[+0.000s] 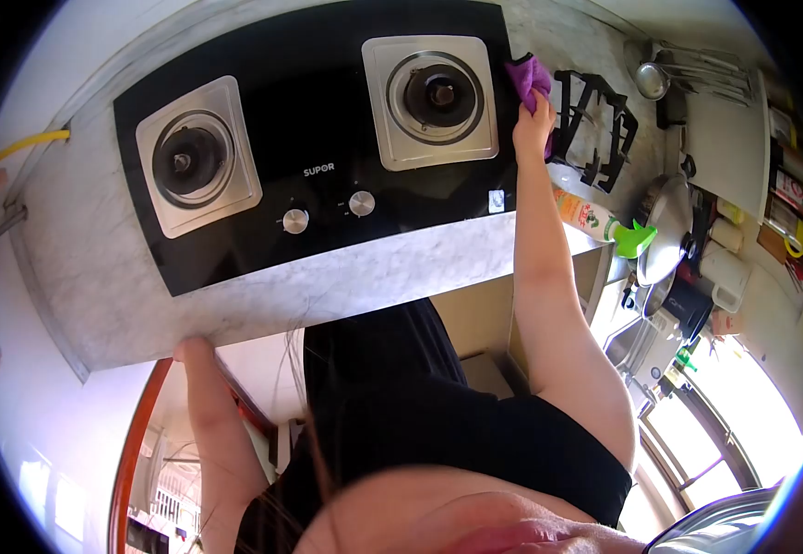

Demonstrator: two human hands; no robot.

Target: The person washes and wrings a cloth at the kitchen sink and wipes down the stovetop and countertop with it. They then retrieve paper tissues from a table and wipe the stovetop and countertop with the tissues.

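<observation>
While the right hand [533, 126] grips it, the purple cloth [530, 79] pokes out beneath and ahead.

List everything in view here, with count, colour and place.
counter: 1, grey-white, across the upper view
stove: 1, black, on the counter
burners: 2, silver and black, stove's left and right
knobs: 2, silver, stove's front
cloth: 1, purple, stove's right edge
pan support: 1, black, right of stove
spray bottle: 1, orange-labelled with green head, in front of pan support
lidded pan: 1, silver, right of bottle
ladle: 1, silver, upper right
hose: 1, yellow, far left
clutter: uncounted, mixed, far right, too small
clothing: uncounted, black, lower centre
left hand: 1, bare, counter's front edge
right hand: 1, bare, fingers closed on cloth
</observation>
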